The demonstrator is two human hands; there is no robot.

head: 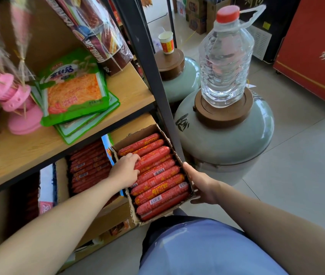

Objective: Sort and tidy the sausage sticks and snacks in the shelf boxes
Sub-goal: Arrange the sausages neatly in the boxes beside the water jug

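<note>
Down low, the left hand (pixel 125 171) has its fingers (pixel 136 156) curled onto the red sausage sticks (pixel 157 175) packed in a cardboard box (pixel 177 155) on the lower shelf. Meanwhile the right hand (pixel 201 185) grips that box's right wall.

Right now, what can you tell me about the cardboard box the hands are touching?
The cardboard box is brown, open-topped and a bit ragged at its front corner. It sits on the lower shelf, sticking out past the edge, tilted in view. Red sausage sticks in shiny wrappers with barcodes fill it, lying side by side. The left hand rests on the sausages inside, fingers curled. The right hand holds the box's right wall from outside, thumb on the rim.
</note>
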